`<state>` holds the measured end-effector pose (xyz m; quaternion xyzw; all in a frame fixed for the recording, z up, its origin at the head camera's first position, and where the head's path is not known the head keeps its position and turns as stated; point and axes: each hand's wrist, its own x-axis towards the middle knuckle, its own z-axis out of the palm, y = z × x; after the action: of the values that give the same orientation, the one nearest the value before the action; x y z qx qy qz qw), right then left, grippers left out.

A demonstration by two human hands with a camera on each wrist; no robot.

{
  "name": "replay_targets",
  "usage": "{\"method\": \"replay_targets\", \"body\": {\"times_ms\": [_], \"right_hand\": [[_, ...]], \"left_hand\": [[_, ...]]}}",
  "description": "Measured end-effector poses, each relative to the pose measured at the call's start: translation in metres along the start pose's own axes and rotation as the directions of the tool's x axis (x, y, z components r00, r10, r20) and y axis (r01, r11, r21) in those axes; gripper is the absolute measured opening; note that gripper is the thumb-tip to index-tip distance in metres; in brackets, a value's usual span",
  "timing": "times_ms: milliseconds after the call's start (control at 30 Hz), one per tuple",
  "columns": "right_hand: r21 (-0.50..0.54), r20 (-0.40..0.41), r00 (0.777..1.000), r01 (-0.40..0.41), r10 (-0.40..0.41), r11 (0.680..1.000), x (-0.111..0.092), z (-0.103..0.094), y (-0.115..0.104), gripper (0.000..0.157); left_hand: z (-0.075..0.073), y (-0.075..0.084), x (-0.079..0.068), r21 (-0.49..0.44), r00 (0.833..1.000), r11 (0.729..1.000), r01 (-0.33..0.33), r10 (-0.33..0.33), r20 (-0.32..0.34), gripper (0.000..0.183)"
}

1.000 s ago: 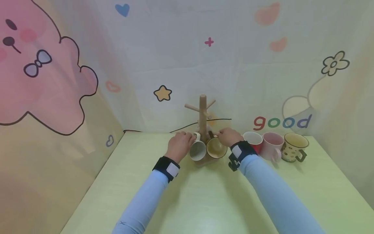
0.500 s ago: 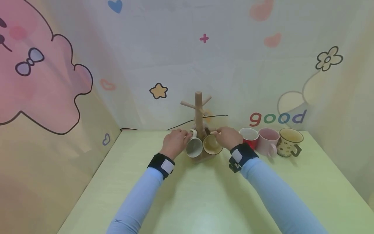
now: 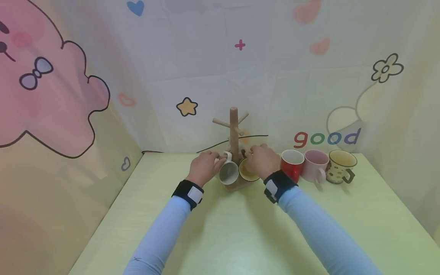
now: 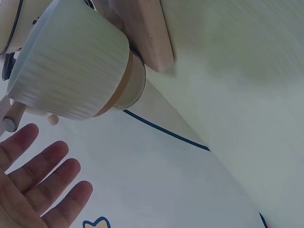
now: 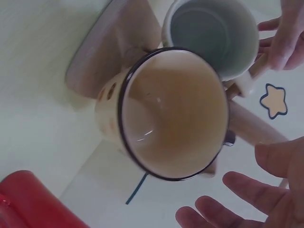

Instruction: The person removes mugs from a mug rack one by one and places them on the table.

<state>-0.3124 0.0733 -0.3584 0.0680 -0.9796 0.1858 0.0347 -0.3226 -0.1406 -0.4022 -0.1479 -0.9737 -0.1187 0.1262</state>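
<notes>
On the wooden mug rack (image 3: 234, 133), two mugs hang side by side from low pegs. The left one is a white ribbed mug (image 4: 71, 66); the right one is a cream mug (image 5: 175, 118) with a dark rim and dark handle. My left hand (image 3: 203, 167) is beside the white mug, its fingers (image 4: 45, 164) extended and apart from it in the left wrist view. Over the cream mug's right side in the head view is my right hand (image 3: 264, 161). The right wrist view shows its thumb and fingers spread, with a gap to the cream mug.
Right of the rack, a red mug (image 3: 292, 168), a pink mug (image 3: 313, 168) and a spotted cream mug (image 3: 340, 170) stand in a row on the pale green table (image 3: 227, 236). Bare upper pegs (image 3: 221, 122) stick out from the rack. A printed curtain (image 3: 206, 57) hangs behind.
My right hand has shifted a little left and up, coming over the cream mug. The left hand has edged slightly left. Both mugs stay hanging; the head view has tilted and turned slightly.
</notes>
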Motion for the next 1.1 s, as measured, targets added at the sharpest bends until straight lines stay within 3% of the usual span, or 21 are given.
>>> {"method": "replay_targets", "body": {"times_ms": [167,400,1100], "right_hand": [[-0.013,-0.045,0.999,-0.002,0.002,1.000,0.009,0.006,0.014,0.034],[0.052,-0.022,1.000,0.000,0.001,0.999,0.019,0.011,0.025,0.033],[0.047,-0.007,0.999,-0.036,0.036,0.998,0.043,0.003,0.027,0.031]], "left_hand": [[0.000,0.000,0.003,0.022,1.000,1.000,0.007,-0.007,0.020,0.048],[0.000,0.005,0.003,0.031,0.997,0.999,0.013,-0.016,0.072,0.039],[0.003,0.024,-0.001,0.089,0.994,0.994,-0.070,0.077,-0.074,0.035]]}}
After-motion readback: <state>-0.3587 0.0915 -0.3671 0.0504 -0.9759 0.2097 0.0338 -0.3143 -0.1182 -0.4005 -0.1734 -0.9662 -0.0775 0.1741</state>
